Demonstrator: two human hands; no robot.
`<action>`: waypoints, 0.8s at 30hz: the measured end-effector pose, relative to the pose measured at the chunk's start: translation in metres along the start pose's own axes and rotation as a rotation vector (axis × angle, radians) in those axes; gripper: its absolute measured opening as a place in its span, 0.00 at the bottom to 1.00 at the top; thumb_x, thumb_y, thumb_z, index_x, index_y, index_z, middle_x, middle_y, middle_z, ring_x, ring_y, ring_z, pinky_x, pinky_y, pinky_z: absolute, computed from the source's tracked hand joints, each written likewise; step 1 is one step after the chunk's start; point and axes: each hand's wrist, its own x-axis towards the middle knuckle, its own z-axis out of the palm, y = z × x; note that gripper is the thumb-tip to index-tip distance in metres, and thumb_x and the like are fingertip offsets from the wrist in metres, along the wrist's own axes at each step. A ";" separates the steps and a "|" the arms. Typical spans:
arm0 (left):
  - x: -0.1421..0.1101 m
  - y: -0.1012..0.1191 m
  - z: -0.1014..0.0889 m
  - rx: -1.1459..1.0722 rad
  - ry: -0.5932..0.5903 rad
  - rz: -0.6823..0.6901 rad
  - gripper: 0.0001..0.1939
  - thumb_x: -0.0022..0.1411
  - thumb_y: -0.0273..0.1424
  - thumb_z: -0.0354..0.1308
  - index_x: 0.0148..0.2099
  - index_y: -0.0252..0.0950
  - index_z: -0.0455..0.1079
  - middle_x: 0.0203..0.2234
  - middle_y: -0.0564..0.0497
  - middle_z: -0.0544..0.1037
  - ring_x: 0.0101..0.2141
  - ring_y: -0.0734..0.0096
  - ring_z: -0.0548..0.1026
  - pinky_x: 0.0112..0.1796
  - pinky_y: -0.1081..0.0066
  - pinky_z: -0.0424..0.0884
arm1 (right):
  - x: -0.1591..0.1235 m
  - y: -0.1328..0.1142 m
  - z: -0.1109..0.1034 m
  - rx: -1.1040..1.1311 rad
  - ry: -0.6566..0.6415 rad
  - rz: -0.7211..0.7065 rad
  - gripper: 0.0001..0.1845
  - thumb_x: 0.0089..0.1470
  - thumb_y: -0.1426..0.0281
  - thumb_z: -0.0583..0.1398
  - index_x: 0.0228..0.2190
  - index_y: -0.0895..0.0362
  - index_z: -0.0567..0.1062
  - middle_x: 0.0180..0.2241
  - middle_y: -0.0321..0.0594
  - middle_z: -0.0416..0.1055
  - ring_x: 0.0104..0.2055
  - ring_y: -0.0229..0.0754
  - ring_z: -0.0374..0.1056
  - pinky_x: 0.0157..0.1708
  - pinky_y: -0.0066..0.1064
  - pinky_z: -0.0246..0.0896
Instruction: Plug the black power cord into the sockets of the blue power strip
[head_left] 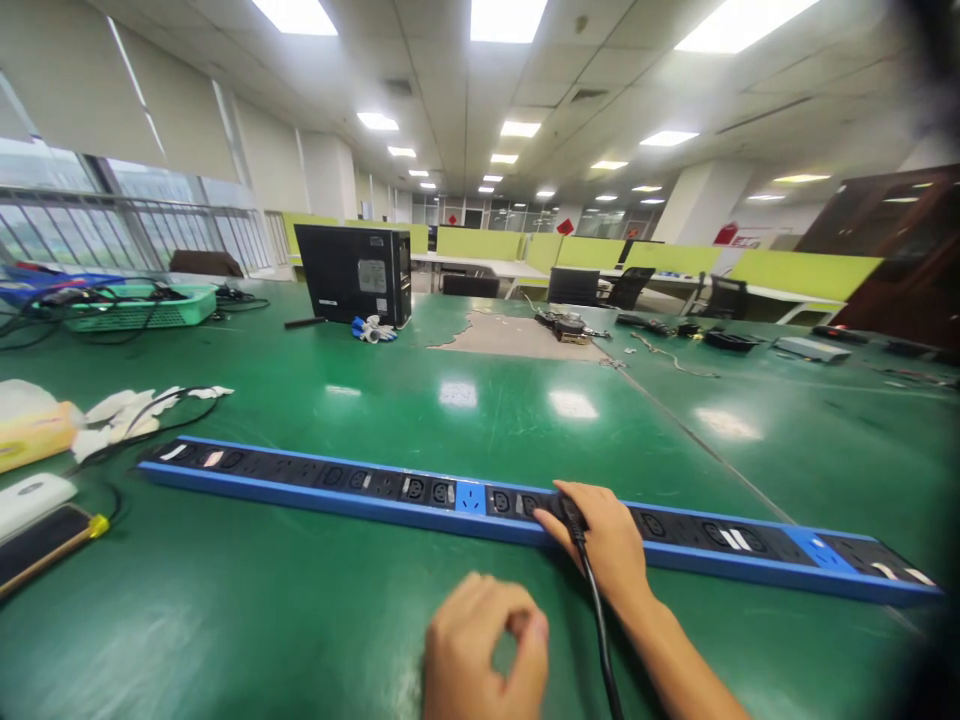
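Observation:
A long blue-and-black power strip (420,500) lies across the green table, with rows of sockets along its top. My right hand (611,545) is closed around a black power plug (574,515) at one of the sockets right of the strip's middle. My fingers partly cover the plug, so how deep it sits is hidden. From the plug a black cable (600,630) runs down toward me. Nearer to me, my left hand (484,650) is apart from the strip, its fingers curled in and its thumb bent toward the forefinger, with nothing visible in it.
White gloves (135,415) and a dark device with a yellow end (49,540) lie at left. Farther back stand a green basket (142,308) of cables and a black computer case (352,272). Electronic parts (566,325) lie along the far edge.

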 end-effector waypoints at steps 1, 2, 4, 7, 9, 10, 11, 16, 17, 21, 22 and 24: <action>0.017 -0.002 -0.003 0.116 0.049 -0.020 0.09 0.63 0.27 0.50 0.38 0.39 0.72 0.30 0.49 0.76 0.35 0.65 0.72 0.38 0.64 0.70 | 0.000 -0.002 0.001 -0.007 0.015 0.002 0.21 0.54 0.53 0.58 0.38 0.56 0.77 0.38 0.45 0.76 0.42 0.47 0.68 0.45 0.38 0.61; 0.033 -0.004 -0.004 0.210 0.047 -0.042 0.10 0.61 0.26 0.51 0.42 0.40 0.72 0.35 0.49 0.77 0.39 0.63 0.72 0.42 0.62 0.70 | 0.000 -0.004 0.001 -0.013 0.018 0.009 0.19 0.55 0.54 0.58 0.36 0.56 0.77 0.37 0.43 0.77 0.40 0.45 0.68 0.43 0.37 0.61; 0.059 -0.011 0.000 0.371 -0.018 -0.042 0.18 0.58 0.28 0.54 0.52 0.41 0.68 0.48 0.48 0.74 0.50 0.59 0.69 0.53 0.57 0.65 | 0.000 -0.006 -0.001 -0.020 0.001 0.039 0.18 0.55 0.54 0.57 0.33 0.55 0.77 0.34 0.41 0.77 0.36 0.44 0.67 0.40 0.35 0.61; 0.081 -0.028 0.015 0.550 -0.206 -0.065 0.33 0.55 0.34 0.58 0.63 0.37 0.59 0.60 0.44 0.64 0.62 0.52 0.57 0.61 0.52 0.53 | 0.001 -0.007 -0.004 -0.005 -0.022 0.109 0.18 0.55 0.53 0.56 0.33 0.53 0.78 0.34 0.39 0.77 0.37 0.44 0.67 0.38 0.34 0.61; 0.083 -0.042 0.025 0.622 -0.266 -0.051 0.38 0.54 0.39 0.60 0.65 0.35 0.55 0.63 0.42 0.59 0.64 0.51 0.52 0.63 0.52 0.49 | 0.002 -0.007 -0.004 0.011 -0.044 0.152 0.18 0.54 0.52 0.56 0.33 0.52 0.78 0.36 0.38 0.77 0.39 0.44 0.68 0.39 0.34 0.62; 0.083 -0.048 0.029 0.647 -0.268 -0.034 0.40 0.54 0.41 0.60 0.65 0.35 0.54 0.64 0.42 0.58 0.64 0.51 0.51 0.63 0.52 0.48 | 0.003 -0.007 -0.004 0.016 -0.061 0.174 0.18 0.53 0.52 0.57 0.34 0.51 0.78 0.36 0.38 0.77 0.40 0.44 0.68 0.39 0.34 0.62; 0.081 -0.053 0.032 0.665 -0.259 -0.018 0.41 0.54 0.42 0.60 0.66 0.36 0.53 0.64 0.42 0.57 0.64 0.51 0.51 0.63 0.51 0.48 | 0.004 -0.006 -0.004 0.019 -0.082 0.199 0.18 0.53 0.52 0.58 0.34 0.50 0.79 0.37 0.37 0.77 0.40 0.45 0.68 0.39 0.35 0.63; 0.076 -0.059 0.036 0.693 -0.231 -0.011 0.42 0.55 0.47 0.59 0.67 0.39 0.51 0.64 0.43 0.57 0.65 0.51 0.50 0.63 0.51 0.48 | 0.002 -0.005 0.001 0.050 -0.040 0.216 0.19 0.52 0.52 0.58 0.35 0.51 0.79 0.38 0.39 0.78 0.42 0.46 0.70 0.43 0.37 0.64; 0.076 -0.059 0.035 0.698 -0.229 -0.009 0.42 0.55 0.47 0.59 0.67 0.39 0.50 0.64 0.43 0.57 0.65 0.51 0.50 0.63 0.50 0.48 | 0.001 -0.004 0.002 0.061 -0.004 0.181 0.19 0.52 0.53 0.58 0.35 0.52 0.79 0.38 0.40 0.78 0.41 0.45 0.71 0.43 0.36 0.64; 0.078 -0.058 0.035 0.699 -0.213 -0.004 0.42 0.56 0.47 0.58 0.68 0.40 0.49 0.64 0.43 0.58 0.64 0.52 0.51 0.63 0.51 0.48 | -0.004 -0.003 0.007 0.079 0.097 0.054 0.17 0.54 0.55 0.57 0.34 0.54 0.78 0.36 0.41 0.78 0.40 0.43 0.71 0.43 0.34 0.64; 0.078 -0.058 0.036 0.698 -0.209 -0.007 0.41 0.56 0.47 0.58 0.68 0.40 0.49 0.64 0.43 0.58 0.64 0.53 0.52 0.63 0.51 0.48 | -0.004 -0.002 0.008 0.077 0.108 0.040 0.16 0.54 0.56 0.57 0.34 0.54 0.78 0.35 0.40 0.78 0.39 0.43 0.71 0.42 0.33 0.64; 0.078 -0.058 0.036 0.698 -0.206 -0.012 0.41 0.57 0.47 0.58 0.68 0.41 0.50 0.64 0.43 0.58 0.64 0.53 0.52 0.63 0.51 0.48 | -0.005 -0.003 0.007 0.072 0.108 0.041 0.16 0.54 0.56 0.57 0.34 0.54 0.77 0.35 0.40 0.78 0.39 0.43 0.70 0.42 0.33 0.64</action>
